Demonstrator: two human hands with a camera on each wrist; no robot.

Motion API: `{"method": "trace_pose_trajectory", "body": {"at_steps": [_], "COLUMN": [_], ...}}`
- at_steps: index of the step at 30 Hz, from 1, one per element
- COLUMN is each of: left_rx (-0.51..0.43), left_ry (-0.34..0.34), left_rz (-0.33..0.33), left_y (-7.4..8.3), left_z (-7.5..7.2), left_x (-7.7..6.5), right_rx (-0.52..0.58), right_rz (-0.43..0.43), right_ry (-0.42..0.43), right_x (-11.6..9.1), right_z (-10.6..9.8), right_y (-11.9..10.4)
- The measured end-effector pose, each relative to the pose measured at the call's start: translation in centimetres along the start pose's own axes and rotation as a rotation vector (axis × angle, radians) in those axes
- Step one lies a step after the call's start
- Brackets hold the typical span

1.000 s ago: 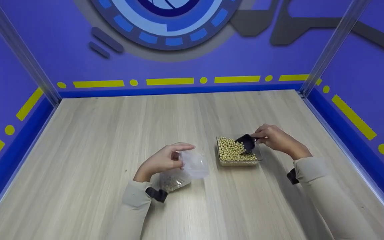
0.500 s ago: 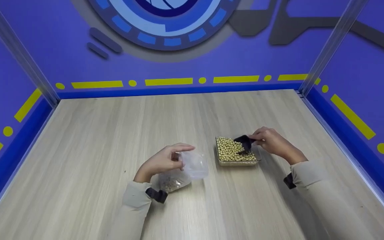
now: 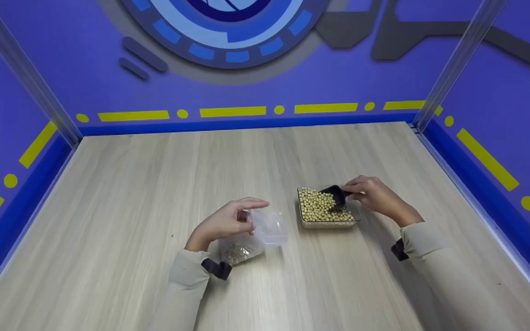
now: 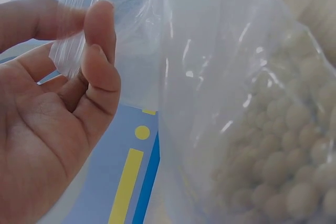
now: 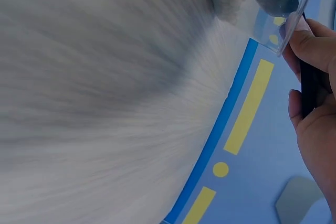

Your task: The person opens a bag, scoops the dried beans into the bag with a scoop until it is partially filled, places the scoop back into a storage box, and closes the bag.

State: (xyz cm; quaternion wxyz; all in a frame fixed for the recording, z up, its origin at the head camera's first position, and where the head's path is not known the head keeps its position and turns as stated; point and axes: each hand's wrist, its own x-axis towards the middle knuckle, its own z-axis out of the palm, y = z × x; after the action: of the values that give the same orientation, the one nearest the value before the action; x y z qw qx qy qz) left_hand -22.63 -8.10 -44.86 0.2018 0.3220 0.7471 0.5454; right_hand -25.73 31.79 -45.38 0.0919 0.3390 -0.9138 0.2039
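A clear zip bag (image 3: 269,227) stands on the table left of the middle, its lower part filled with round pale beans (image 4: 286,156). My left hand (image 4: 58,103) pinches the bag's rim near its zip strip between thumb and fingers. To the right sits a clear rectangular container (image 3: 329,225) of yellowish soybeans (image 3: 315,207). My right hand (image 3: 375,195) grips the handle of a black scoop (image 3: 337,195), whose bowl dips into the beans at the container's right side. In the right wrist view the scoop shows through the container's clear wall (image 5: 286,45).
Both things stand on a light wood-grain table (image 3: 154,184). Blue panels with yellow marks (image 3: 233,111) enclose it at the back and both sides. A tiny dark speck (image 3: 172,236) lies left of the left hand.
My right hand and the scoop have shifted slightly left, deeper among the soybeans. The left hand and the bag stay almost still.
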Motion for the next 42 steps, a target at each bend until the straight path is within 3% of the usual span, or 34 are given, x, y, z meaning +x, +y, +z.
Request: {"method": "trace_pose_trajectory", "body": {"at_steps": [18,29,42], "left_rx": [0.032,0.030,0.043], "left_ry": [0.001,0.009,0.007], "left_rz": [-0.002,-0.017,-0.006], "left_y": [0.1,0.0,-0.1], "left_z": [0.0,0.1,0.0], "left_x": [0.1,-0.1,0.0], "right_rx": [0.126,0.137,0.233], "right_rz": [0.155,0.176,0.176], "right_ry": [-0.153,-0.238,-0.185], "right_x": [0.7,0.9,0.4], "right_z": [0.3,0.4,0.5], "right_y": [-0.9,-1.1,-0.1]}}
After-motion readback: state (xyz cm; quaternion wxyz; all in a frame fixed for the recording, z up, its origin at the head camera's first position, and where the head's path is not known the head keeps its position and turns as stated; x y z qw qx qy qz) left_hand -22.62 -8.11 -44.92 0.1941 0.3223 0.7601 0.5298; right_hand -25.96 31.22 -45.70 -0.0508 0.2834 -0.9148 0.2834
